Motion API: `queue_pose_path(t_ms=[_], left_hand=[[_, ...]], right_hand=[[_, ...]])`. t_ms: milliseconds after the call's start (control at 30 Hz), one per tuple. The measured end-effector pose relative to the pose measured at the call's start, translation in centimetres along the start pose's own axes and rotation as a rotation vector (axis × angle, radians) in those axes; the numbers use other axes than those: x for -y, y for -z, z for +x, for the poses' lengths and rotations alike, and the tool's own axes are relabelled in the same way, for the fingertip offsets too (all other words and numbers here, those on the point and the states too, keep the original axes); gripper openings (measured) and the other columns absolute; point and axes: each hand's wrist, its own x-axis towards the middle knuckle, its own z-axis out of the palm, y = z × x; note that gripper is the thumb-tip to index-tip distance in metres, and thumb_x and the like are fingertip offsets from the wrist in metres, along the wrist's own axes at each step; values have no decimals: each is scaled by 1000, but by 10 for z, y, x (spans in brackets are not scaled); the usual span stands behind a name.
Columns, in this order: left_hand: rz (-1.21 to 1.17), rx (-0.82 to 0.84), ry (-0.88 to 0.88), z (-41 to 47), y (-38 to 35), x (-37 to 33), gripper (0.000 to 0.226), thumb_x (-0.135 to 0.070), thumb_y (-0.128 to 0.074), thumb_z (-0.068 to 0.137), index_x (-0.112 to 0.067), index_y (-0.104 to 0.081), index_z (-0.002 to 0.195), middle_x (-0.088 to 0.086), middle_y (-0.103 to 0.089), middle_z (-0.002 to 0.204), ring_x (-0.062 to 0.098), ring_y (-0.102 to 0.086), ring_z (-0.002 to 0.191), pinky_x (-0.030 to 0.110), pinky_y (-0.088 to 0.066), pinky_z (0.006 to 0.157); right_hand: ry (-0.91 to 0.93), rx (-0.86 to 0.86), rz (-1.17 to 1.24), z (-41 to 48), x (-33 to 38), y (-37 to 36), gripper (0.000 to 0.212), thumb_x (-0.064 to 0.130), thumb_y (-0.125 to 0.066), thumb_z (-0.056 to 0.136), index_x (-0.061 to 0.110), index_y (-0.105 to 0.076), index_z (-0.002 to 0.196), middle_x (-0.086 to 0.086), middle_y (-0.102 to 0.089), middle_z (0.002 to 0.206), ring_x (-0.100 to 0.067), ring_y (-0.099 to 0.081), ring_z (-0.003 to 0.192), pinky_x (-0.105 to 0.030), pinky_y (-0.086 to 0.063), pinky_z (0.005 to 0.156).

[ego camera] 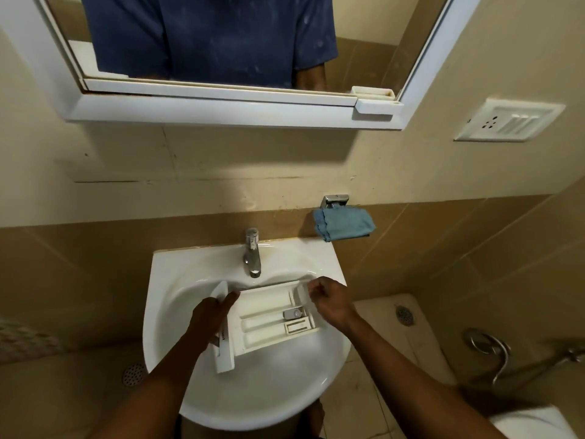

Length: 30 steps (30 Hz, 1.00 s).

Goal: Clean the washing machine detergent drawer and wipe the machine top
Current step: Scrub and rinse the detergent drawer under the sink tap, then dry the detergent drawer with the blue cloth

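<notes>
The white detergent drawer (pixel 269 318) lies in the white wash basin (pixel 253 391), below the chrome tap (pixel 252 252). Its front panel points toward the basin's left side and its compartments face up. My left hand (pixel 210 318) grips the drawer's front panel from above. My right hand (pixel 329 301) is at the drawer's far right end, its fingers curled and pinching a small white piece (pixel 300 294) there. A small grey insert (pixel 292 313) sits in one compartment. A blue cloth (pixel 343 224) hangs on a wall holder to the right of the tap.
A white-framed mirror (pixel 221 99) hangs above the basin and reflects a blue shirt. A switch and socket plate (pixel 506 123) is on the right wall. A toilet cistern (pixel 402 315) and a hose hook (pixel 489 346) stand at the right. A floor drain (pixel 133 373) lies at the left.
</notes>
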Motion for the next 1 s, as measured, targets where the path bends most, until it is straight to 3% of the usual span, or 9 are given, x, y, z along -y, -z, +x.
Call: queue_pose_path(t_ms=[200, 333, 433, 500, 600, 700, 800, 933, 1000], left_hand=[[3, 18, 9, 9, -1, -5, 67, -70, -63, 85, -3, -61, 79, 14, -61, 70, 30, -64, 66, 48, -63, 63], [122, -59, -27, 6, -3, -6, 74, -78, -53, 85, -6, -61, 69, 10, -65, 65, 28, -65, 64, 41, -61, 68], [274, -222, -104, 5, -2, -2, 97, -94, -26, 77, -7, -68, 85, 10, -71, 81, 27, -68, 78, 42, -57, 84], [248, -346, -201, -1, -3, -7, 72, -71, -46, 91, -5, -66, 109, 16, -71, 102, 33, -67, 96, 46, -53, 89], [203, -491, -438, -15, 0, -20, 31, -31, -68, 94, -7, -64, 113, 14, -70, 102, 33, -66, 95, 44, -52, 83], [216, -540, -586, -22, 0, -27, 23, -18, -73, 90, -8, -66, 109, 11, -68, 96, 31, -65, 91, 42, -52, 79], [197, -532, -632, -30, -3, -39, 23, -16, -73, 89, -9, -66, 110, 9, -67, 98, 29, -63, 93, 38, -50, 78], [184, -502, -671, -38, -6, -49, 24, -15, -72, 89, -10, -66, 111, 5, -64, 96, 26, -61, 91, 31, -45, 74], [186, -477, -675, -39, -7, -50, 25, -16, -72, 90, -11, -65, 113, 1, -63, 96, 23, -61, 89, 30, -45, 74]], right_hand=[[72, 8, -33, -18, -8, -16, 14, 15, -62, 96, 24, -72, 98, 11, -72, 104, -5, -64, 95, 1, -40, 78], [184, 8, -65, -24, -4, -23, 14, 20, -65, 90, 24, -73, 102, 12, -73, 101, -9, -68, 91, -27, -57, 87], [269, 72, -188, -27, 10, -16, 30, 26, -67, 87, 25, -72, 116, 11, -73, 112, -9, -68, 94, -31, -57, 89], [378, -11, -172, -26, 25, -4, 25, 26, -69, 88, 27, -73, 113, 15, -72, 107, -5, -66, 92, -24, -56, 84], [575, -226, -79, -17, 50, 28, 13, 24, -64, 92, 24, -74, 101, 11, -72, 97, -5, -66, 83, -28, -58, 73], [646, -487, -112, 2, 67, 68, 9, 13, -68, 89, 17, -75, 94, 1, -73, 91, -11, -66, 76, -35, -59, 64], [614, -591, -231, 20, 79, 106, 13, 17, -72, 86, 20, -76, 98, -4, -73, 99, -19, -67, 83, -29, -55, 68], [468, -289, -562, 43, 74, 127, 45, 20, -75, 79, 19, -66, 123, -8, -68, 119, -30, -66, 103, -39, -58, 85], [411, -187, -637, 50, 62, 124, 38, 17, -73, 81, 23, -66, 118, -3, -70, 115, -26, -68, 102, -39, -59, 84]])
